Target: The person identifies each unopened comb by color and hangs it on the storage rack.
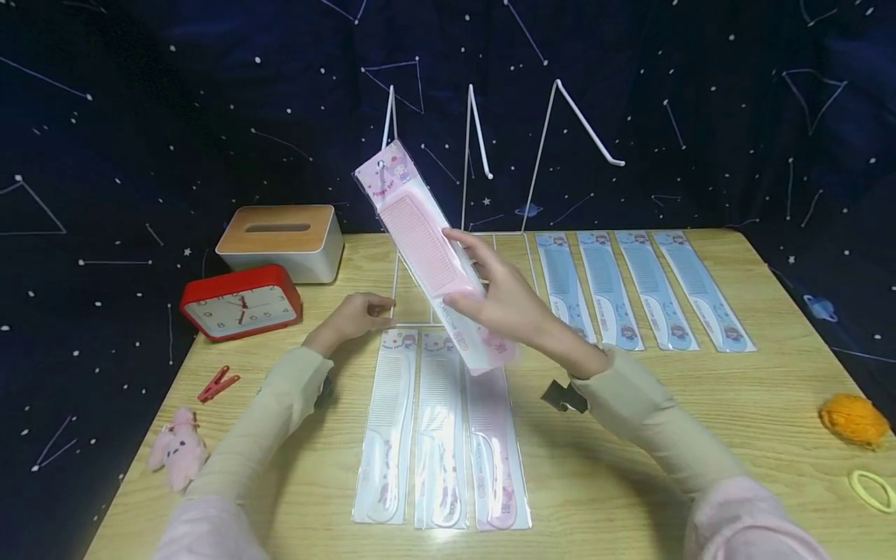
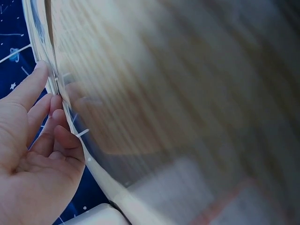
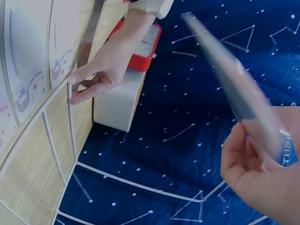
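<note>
My right hand grips a pink comb in a clear package, raised and tilted above the table. In the head view, the hole in its printed top overlaps the tip of the left prong of a white wire rack. The right wrist view shows this packaged comb nearly edge-on and blurred. My left hand pinches the rack's base wire at its front left corner, as the right wrist view also shows at the left fingers. The rack's other two prongs carry nothing.
In front of the rack lie two white packaged combs and a pink one. Several blue packaged combs line the right. A tissue box, red clock, clothespin and pink plush stand left; orange yarn lies right.
</note>
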The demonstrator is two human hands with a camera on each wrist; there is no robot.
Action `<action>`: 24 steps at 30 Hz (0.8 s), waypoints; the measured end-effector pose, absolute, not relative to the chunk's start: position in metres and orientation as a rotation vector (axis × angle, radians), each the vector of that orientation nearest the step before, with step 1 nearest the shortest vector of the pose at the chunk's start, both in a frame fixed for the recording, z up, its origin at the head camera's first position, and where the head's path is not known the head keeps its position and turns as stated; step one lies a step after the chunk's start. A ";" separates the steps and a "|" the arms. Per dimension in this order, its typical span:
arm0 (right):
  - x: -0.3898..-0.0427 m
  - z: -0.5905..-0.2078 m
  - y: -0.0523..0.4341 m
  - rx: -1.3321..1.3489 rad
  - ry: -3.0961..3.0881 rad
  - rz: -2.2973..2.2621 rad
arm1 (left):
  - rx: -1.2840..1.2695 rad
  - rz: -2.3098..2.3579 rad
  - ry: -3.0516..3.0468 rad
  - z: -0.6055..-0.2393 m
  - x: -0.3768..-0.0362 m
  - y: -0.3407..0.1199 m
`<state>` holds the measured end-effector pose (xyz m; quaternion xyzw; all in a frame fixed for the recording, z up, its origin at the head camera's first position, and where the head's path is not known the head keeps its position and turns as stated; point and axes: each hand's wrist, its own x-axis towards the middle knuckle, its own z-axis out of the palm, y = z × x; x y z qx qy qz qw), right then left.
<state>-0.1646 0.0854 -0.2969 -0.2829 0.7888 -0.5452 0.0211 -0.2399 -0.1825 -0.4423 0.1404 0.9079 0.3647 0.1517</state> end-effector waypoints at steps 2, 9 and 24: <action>-0.175 -0.299 0.081 -0.880 2.451 -1.659 | 0.414 1.049 2.611 -0.442 -0.240 -0.183; -0.227 -0.311 0.065 -0.859 2.391 -1.633 | 0.432 1.065 2.620 -0.442 -0.239 -0.183; -0.295 -0.331 0.045 -0.788 2.275 -1.701 | 0.402 1.052 2.618 -0.442 -0.241 -0.182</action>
